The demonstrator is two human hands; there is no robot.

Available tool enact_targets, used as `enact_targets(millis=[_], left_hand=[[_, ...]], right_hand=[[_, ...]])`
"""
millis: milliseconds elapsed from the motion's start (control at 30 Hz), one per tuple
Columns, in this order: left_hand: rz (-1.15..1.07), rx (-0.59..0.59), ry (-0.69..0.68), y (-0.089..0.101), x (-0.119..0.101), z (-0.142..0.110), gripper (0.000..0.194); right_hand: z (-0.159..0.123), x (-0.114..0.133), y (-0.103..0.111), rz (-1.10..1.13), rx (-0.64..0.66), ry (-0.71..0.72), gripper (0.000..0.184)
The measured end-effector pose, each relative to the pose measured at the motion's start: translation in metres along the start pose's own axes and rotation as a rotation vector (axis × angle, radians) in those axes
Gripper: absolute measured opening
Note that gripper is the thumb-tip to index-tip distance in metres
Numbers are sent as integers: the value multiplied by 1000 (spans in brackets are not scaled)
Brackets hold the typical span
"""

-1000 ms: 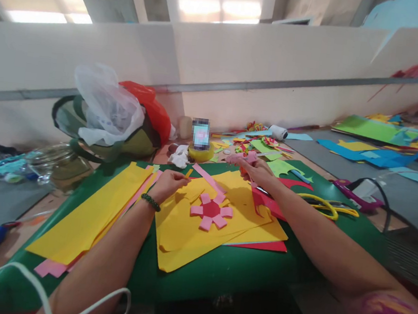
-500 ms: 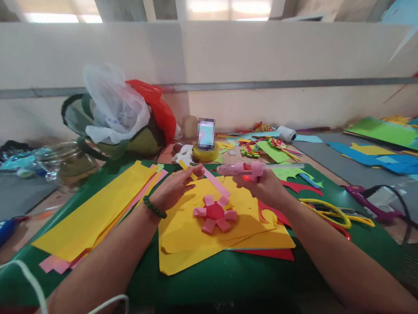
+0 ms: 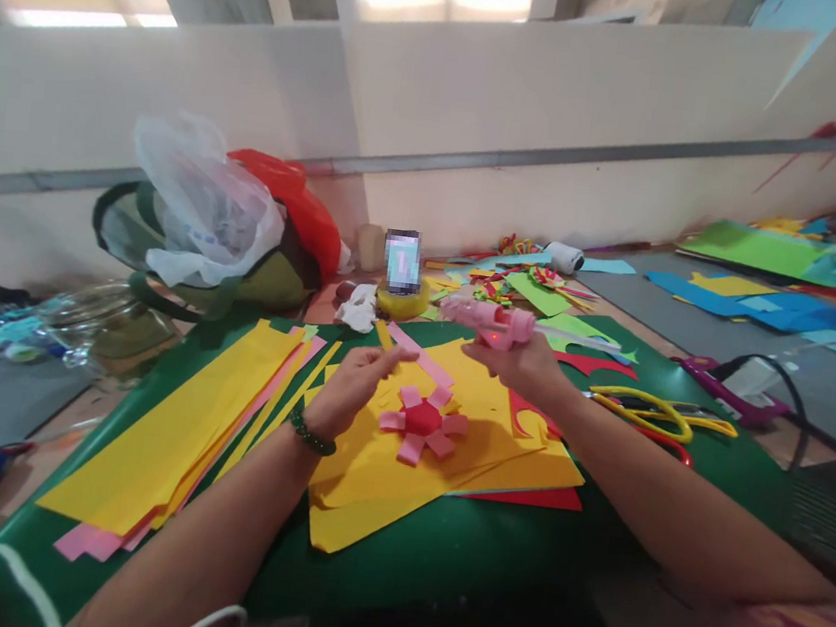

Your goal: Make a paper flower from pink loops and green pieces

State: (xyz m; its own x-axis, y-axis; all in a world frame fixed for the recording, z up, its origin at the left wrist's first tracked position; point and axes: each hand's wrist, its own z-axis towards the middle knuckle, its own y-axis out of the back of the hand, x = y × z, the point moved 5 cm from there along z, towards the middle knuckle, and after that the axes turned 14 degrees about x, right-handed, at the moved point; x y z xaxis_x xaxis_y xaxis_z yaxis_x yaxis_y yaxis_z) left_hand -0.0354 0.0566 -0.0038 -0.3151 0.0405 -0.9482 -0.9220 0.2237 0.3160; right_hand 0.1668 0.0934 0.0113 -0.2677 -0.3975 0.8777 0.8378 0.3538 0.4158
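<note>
A pink plastic glue gun (image 3: 493,321), a red light glowing on its side, was gripped in a person's right hand (image 3: 525,364) above the work. Its body ran nearly level from side to side, nozzle toward the left hand (image 3: 359,377), whose fingers were closed on a narrow yellow paper strip (image 3: 383,334) slanting away from the person. Nearer, a pink-petalled paper flower with a round red centre (image 3: 422,418) lay on stacked yellow paper sheets (image 3: 350,512), a straight pink paper strip (image 3: 428,360) pointing toward it. Smooth green table covering (image 3: 435,557) stretched from the sheets to the near edge; yellow-handled scissors (image 3: 667,415) lay to the right, long yellow paper pieces (image 3: 162,440) to the left.
</note>
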Motion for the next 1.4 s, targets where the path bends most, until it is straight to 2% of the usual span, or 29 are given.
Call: enact_targets(millis=[67,133,200,300,400,567,700,833,1067,1200,1400], left_hand=[[-26,179,19,-18,-1,-1,39],[-53,301,62,-34,-1,-3,39],[-54,355,95,-46,-1,-5,40],[-61,387,129,-53,-2,-7,41],[-148,379,152,-51,2,-5,39],[-361,360,225,-47,13,-4,34],[-324,331,267,-48,12,-4,23],[-322,215,293,-45,11,-4,16],[-562,120,195,-40,16,2,14],[-688,123,154,-42,15,1,11],[-755,141,144,-47,11,-1,16]], right_hand=[[0,1,-2,168,-14,-91,31],[-1,6,-10,253,22,-125,40],[-3,10,-19,282,61,-151,43],[-4,10,-28,287,80,-146,32],[-3,6,-28,272,33,-108,26],[-2,4,-24,287,-43,-48,29],[-4,8,-28,290,-30,-19,21],[-6,9,-30,272,-28,-55,18],[-10,13,-34,353,-26,-66,27],[-9,10,-35,341,-10,-127,27],[-8,9,-34,283,24,-89,24]])
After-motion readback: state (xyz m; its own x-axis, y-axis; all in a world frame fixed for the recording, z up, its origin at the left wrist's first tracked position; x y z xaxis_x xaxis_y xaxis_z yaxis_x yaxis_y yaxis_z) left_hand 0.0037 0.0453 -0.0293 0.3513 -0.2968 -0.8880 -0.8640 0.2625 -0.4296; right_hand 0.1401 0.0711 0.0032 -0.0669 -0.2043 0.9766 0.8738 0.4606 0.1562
